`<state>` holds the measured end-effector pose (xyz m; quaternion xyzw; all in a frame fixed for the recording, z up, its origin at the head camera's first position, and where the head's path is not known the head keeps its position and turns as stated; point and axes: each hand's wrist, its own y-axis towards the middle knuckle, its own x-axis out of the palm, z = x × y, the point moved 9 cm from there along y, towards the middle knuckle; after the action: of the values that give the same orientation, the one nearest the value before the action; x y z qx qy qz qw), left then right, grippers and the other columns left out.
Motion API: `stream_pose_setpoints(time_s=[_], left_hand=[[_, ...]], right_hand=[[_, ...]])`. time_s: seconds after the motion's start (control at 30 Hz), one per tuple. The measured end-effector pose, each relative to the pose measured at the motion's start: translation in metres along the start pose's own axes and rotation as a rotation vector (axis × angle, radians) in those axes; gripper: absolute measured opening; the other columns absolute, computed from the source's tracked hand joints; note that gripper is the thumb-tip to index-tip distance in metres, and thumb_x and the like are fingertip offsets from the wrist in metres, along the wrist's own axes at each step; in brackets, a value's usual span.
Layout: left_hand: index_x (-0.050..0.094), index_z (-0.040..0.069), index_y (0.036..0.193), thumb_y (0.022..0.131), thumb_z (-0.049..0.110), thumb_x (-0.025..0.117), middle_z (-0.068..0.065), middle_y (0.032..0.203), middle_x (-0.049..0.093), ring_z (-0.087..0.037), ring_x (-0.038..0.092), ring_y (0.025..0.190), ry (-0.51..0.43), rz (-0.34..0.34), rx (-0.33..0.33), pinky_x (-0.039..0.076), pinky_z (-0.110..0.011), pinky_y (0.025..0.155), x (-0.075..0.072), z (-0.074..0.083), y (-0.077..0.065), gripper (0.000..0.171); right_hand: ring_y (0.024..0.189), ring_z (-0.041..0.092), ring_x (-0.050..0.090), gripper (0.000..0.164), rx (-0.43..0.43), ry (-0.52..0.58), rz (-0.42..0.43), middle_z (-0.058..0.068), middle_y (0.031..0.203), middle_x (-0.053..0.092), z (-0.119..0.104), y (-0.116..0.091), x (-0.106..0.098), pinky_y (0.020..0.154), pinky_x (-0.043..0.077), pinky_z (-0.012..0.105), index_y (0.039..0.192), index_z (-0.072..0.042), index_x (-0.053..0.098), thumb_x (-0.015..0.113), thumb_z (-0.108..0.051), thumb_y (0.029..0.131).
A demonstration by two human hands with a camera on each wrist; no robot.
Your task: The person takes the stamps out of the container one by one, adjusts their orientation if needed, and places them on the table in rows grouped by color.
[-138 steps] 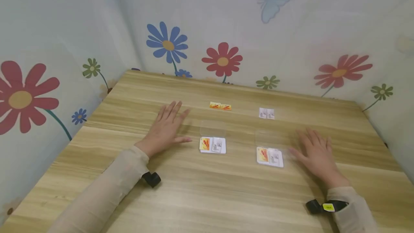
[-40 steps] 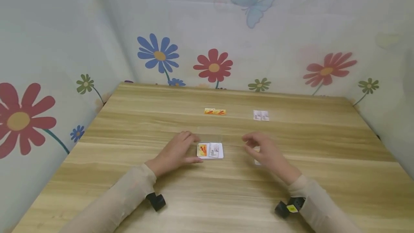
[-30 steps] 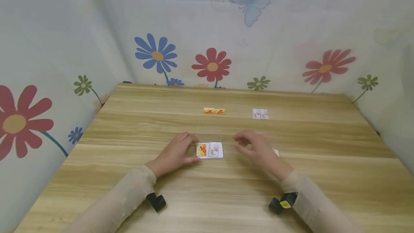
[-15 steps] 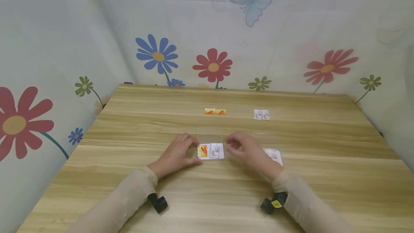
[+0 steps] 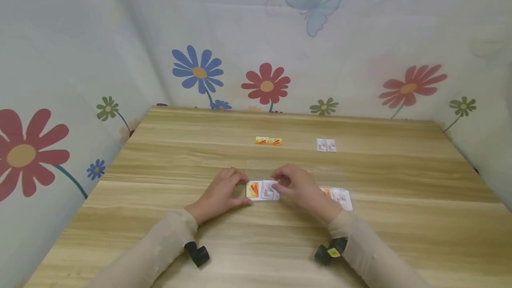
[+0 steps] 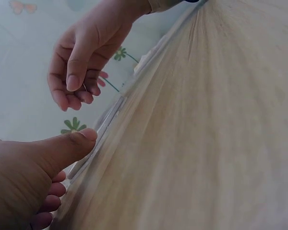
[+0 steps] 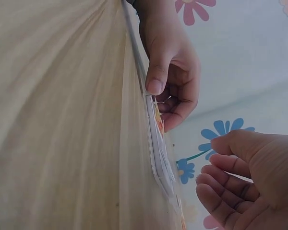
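In the head view, my left hand (image 5: 218, 195) grips the left end of a shallow clear plastic case (image 5: 276, 196) with a white base. Its thumb sits at the near corner and its fingers at the far corner. Inside lie an orange-yellow picture card (image 5: 253, 189) and a grey-and-white picture card (image 5: 267, 190), side by side. Over the case's right end hovers my right hand (image 5: 301, 189), fingers loosely curled. The right wrist view shows that hand's palm holding nothing, with the case (image 7: 158, 165) flat beyond it. The case's transparent lid (image 5: 260, 166) is folded back.
Partly behind my right hand lies a second case (image 5: 348, 200) with matching cards. Farther back on the wooden table (image 5: 192, 137) are two yellow-orange cards (image 5: 269, 141) and two grey cards (image 5: 326, 145). A flowered cloth (image 5: 228, 26) hangs behind the table.
Both hands have come inward from beside the cases. The left took hold of the left case's end. The right passed over the second case and moved left to above the first.
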<state>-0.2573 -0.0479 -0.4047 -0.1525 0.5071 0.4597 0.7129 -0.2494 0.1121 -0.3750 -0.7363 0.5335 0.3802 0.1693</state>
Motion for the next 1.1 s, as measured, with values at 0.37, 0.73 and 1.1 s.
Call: stream_pose_setpoints(time_s=[0.37, 0.73, 1.1], left_hand=[[0.064, 0.010, 0.111, 0.073, 0.037, 0.081, -0.003, 0.109, 0.060, -0.022, 0.053, 0.105, 0.017, 0.012, 0.012, 0.044, -0.041, 0.095, 0.003, 0.001, -0.003, 0.050], [0.063, 0.010, 0.110, 0.074, 0.038, 0.080, -0.002, 0.110, 0.060, -0.022, 0.054, 0.106, 0.018, 0.014, 0.024, 0.043, -0.042, 0.096, 0.002, 0.004, -0.005, 0.049], [0.063, 0.011, 0.111, 0.075, 0.037, 0.080, -0.002, 0.110, 0.059, -0.023, 0.053, 0.106, 0.009, 0.014, 0.020, 0.043, -0.042, 0.097, 0.001, 0.005, -0.007, 0.048]], right_hand=[[0.084, 0.011, 0.060, 0.021, -0.008, -0.021, -0.023, 0.004, 0.097, 0.068, -0.004, 0.005, 0.009, 0.076, 0.052, 0.024, 0.105, -0.006, 0.068, 0.069, -0.015, 0.086], [0.084, 0.013, 0.059, 0.019, -0.060, -0.017, -0.077, 0.005, 0.095, 0.066, -0.014, 0.012, 0.023, 0.075, 0.051, 0.023, 0.103, -0.005, 0.068, 0.068, -0.015, 0.087], [0.082, 0.013, 0.055, 0.018, -0.077, -0.031, -0.116, 0.005, 0.092, 0.063, -0.018, 0.019, 0.035, 0.072, 0.046, 0.021, 0.103, -0.006, 0.068, 0.066, -0.014, 0.087]])
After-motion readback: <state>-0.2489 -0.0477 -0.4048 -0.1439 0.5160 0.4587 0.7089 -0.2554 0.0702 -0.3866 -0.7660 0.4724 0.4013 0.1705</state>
